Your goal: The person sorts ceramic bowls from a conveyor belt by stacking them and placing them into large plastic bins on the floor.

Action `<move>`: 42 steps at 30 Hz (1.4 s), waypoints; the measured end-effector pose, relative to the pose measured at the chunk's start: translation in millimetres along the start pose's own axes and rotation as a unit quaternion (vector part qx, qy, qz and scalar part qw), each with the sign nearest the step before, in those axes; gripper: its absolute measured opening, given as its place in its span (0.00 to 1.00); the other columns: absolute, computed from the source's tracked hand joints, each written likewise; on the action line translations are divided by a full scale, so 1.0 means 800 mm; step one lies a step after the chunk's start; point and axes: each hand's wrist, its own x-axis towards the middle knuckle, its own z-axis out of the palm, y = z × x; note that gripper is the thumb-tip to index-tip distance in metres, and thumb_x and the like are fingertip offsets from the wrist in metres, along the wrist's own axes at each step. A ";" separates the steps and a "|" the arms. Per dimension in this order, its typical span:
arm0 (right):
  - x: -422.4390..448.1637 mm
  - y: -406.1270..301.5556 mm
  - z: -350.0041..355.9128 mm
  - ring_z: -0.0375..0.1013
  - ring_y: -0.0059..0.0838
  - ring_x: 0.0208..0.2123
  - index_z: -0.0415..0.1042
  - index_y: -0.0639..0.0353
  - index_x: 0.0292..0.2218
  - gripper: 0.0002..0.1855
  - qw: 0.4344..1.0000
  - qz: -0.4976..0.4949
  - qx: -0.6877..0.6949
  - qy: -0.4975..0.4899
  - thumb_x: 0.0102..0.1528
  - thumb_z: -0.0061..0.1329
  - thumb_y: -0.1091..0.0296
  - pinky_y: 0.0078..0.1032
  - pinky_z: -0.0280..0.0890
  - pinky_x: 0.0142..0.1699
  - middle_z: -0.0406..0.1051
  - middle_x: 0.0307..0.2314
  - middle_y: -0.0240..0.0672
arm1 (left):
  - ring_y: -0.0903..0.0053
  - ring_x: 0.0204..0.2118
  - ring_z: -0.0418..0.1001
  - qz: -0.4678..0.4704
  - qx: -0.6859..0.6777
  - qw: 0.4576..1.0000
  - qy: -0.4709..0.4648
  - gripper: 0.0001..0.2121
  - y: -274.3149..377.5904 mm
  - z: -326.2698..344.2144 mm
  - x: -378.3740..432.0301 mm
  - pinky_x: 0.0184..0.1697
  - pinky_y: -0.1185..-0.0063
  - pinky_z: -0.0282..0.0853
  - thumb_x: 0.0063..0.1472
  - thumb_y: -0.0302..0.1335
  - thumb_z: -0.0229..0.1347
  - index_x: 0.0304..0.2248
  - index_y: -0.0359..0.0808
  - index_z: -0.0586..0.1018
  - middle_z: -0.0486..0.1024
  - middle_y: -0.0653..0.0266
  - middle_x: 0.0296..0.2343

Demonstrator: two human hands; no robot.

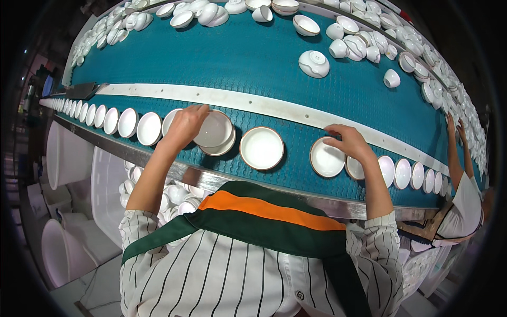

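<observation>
My left hand [187, 123] grips the rim of a white bowl [214, 128] with a brown edge, held over another bowl [220, 147] on the teal conveyor belt [295, 174]. To its right a bowl [262, 148] stands upright and untouched. My right hand [347, 139] is above the upper right rim of a further bowl [327, 157], fingers curved and thumb over its inside; whether it grips the rim I cannot tell. A row of bowls [149, 128] runs off to the left, and another row [402, 173] continues past my right hand.
A white rail [250, 102] divides this lane from a wider belt with an overturned bowl [313, 64] and heaps of bowls and cups. A metal edge [198, 178] borders the near side. Plastic tubs [69, 154] stand lower left. A co-worker's arms [455, 154] reach in at right.
</observation>
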 end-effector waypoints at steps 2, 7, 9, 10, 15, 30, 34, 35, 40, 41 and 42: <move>-0.021 0.016 -0.003 0.73 0.38 0.32 0.73 0.57 0.37 0.17 0.997 0.013 -0.070 -0.024 0.45 0.53 0.61 0.30 0.66 0.38 0.73 0.27 0.41 | 0.59 0.24 0.71 0.004 0.015 0.997 0.069 0.04 0.015 -0.005 0.006 0.26 0.70 0.66 0.57 0.24 0.47 0.30 0.32 0.70 0.71 0.53 0.20; -0.009 0.044 0.041 0.71 0.46 0.25 0.71 0.58 0.29 0.09 0.980 -0.070 -0.163 0.095 0.48 0.47 0.63 0.38 0.65 0.31 0.72 0.21 0.45 | 0.56 0.24 0.71 -0.041 -0.208 0.967 0.141 0.05 0.121 0.019 0.055 0.24 0.67 0.63 0.58 0.26 0.48 0.32 0.32 0.70 0.71 0.49 0.19; 0.000 0.041 0.052 0.71 0.47 0.25 0.70 0.58 0.30 0.10 0.981 -0.105 -0.144 0.082 0.49 0.46 0.62 0.40 0.65 0.31 0.71 0.21 0.47 | 0.55 0.24 0.70 -0.060 -0.288 0.946 0.138 0.06 0.161 0.039 0.066 0.24 0.67 0.63 0.58 0.27 0.48 0.33 0.33 0.70 0.70 0.49 0.19; 0.003 0.040 0.061 0.70 0.48 0.26 0.69 0.59 0.30 0.10 0.981 -0.125 -0.117 0.088 0.50 0.46 0.62 0.41 0.64 0.31 0.70 0.21 0.48 | 0.55 0.23 0.70 -0.062 -0.297 0.941 0.153 0.06 0.177 0.054 0.070 0.24 0.67 0.63 0.58 0.27 0.48 0.32 0.33 0.70 0.70 0.49 0.19; -0.007 0.038 0.032 0.72 0.25 0.31 0.66 0.60 0.46 0.18 0.967 -0.059 0.243 0.043 0.53 0.46 0.68 0.21 0.65 0.36 0.71 0.27 0.39 | 0.59 0.22 0.71 -0.068 -0.290 0.947 0.118 0.07 0.219 0.089 0.059 0.24 0.71 0.64 0.59 0.28 0.47 0.34 0.33 0.70 0.72 0.52 0.20; -0.071 0.173 -0.029 0.72 0.30 0.34 0.69 0.60 0.42 0.19 0.984 -0.038 0.147 0.089 0.48 0.51 0.66 0.23 0.65 0.40 0.72 0.31 0.43 | 0.57 0.24 0.71 -0.055 -0.290 0.954 0.046 0.08 0.335 0.123 0.047 0.27 0.69 0.66 0.59 0.31 0.47 0.33 0.34 0.70 0.72 0.50 0.22; -0.093 0.217 -0.060 0.72 0.44 0.32 0.73 0.62 0.32 0.15 0.998 -0.039 -0.050 0.005 0.43 0.54 0.63 0.30 0.65 0.38 0.73 0.28 0.46 | 0.58 0.23 0.72 -0.027 -0.283 0.958 0.018 0.08 0.348 0.149 0.043 0.25 0.70 0.66 0.59 0.31 0.48 0.33 0.35 0.72 0.72 0.52 0.20; -0.089 0.226 -0.047 0.71 0.46 0.30 0.73 0.62 0.29 0.12 0.995 -0.064 -0.056 0.047 0.44 0.52 0.63 0.34 0.64 0.36 0.72 0.25 0.47 | 0.58 0.23 0.72 -0.018 -0.285 0.958 0.005 0.08 0.354 0.161 0.042 0.25 0.71 0.66 0.58 0.31 0.49 0.33 0.35 0.72 0.72 0.52 0.20; -0.091 0.211 -0.020 0.71 0.41 0.31 0.70 0.63 0.37 0.15 0.987 -0.092 0.100 0.091 0.48 0.49 0.65 0.31 0.65 0.37 0.71 0.29 0.47 | 0.60 0.21 0.71 0.007 -0.290 0.955 -0.056 0.07 0.403 0.168 0.055 0.22 0.72 0.65 0.58 0.31 0.50 0.33 0.38 0.73 0.72 0.56 0.19; -0.100 0.211 -0.029 0.71 0.39 0.31 0.69 0.63 0.39 0.17 0.981 -0.076 0.165 0.063 0.48 0.50 0.65 0.30 0.65 0.38 0.71 0.30 0.46 | 0.61 0.20 0.71 0.017 -0.289 0.956 -0.055 0.07 0.409 0.167 0.059 0.22 0.73 0.65 0.58 0.31 0.50 0.33 0.38 0.73 0.72 0.57 0.18; -0.107 0.224 -0.034 0.71 0.35 0.30 0.68 0.62 0.42 0.19 0.979 -0.083 0.162 0.094 0.48 0.51 0.66 0.26 0.65 0.38 0.72 0.30 0.43 | 0.62 0.19 0.71 0.032 -0.287 0.956 -0.044 0.07 0.410 0.167 0.061 0.22 0.73 0.65 0.57 0.31 0.51 0.33 0.38 0.73 0.72 0.57 0.18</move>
